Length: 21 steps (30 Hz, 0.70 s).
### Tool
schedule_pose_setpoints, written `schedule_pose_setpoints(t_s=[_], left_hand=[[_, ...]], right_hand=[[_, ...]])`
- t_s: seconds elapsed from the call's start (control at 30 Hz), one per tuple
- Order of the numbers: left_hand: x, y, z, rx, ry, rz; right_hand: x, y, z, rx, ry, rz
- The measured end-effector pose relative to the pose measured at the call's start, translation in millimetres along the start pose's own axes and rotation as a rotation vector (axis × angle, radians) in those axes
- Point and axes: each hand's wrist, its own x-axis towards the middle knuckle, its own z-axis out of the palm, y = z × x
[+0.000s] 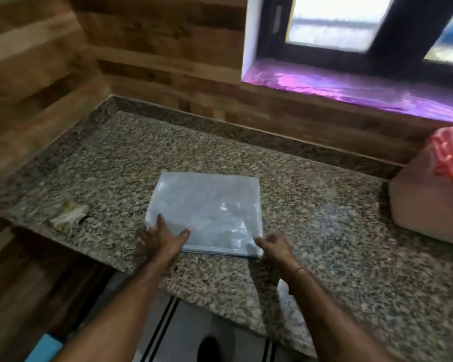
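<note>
Plastic sheet (207, 210) on counter (324, 199) | left fingers (186, 232) spread on its near-left corner | right fingers (260, 241) at near-right corner, state unclear

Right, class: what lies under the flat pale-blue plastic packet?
The flat pale-blue plastic packet lies on the speckled granite counter. The left hand rests on its near left corner, the right hand touches its near right corner. Anything trapped beneath is covered.

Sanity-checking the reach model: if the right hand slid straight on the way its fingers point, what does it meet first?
The flat, pale blue-grey folded plastic packet on the speckled granite counter. The right hand points up-left at its near right corner and probably touches it, but blur hides the contact.
</note>
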Motion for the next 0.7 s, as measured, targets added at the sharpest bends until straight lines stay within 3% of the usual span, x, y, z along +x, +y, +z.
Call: schedule_pose_setpoints(t_s=[0.07, 0.2, 0.4, 0.53, 0.7], left_hand=[[30, -26, 3, 0.03, -0.056, -0.009], [-26, -5, -36, 0.255, -0.046, 0.095], [-57, 8, -38, 0.388, 0.019, 0.414], [-43, 38, -17, 0.383, -0.155, 0.628], [-21, 79, -4, 0.503, -0.334, 0.715]], right_hand=[[3, -5, 14, -0.022, 0.019, 0.042], [4, -1, 23, 0.024, 0.073, 0.078], [3, 31, -52, -0.159, 0.149, 0.076], [-1, 28, -97, -0.305, 0.165, 0.068], [-1, 25, -117, -0.383, 0.095, 0.026]])
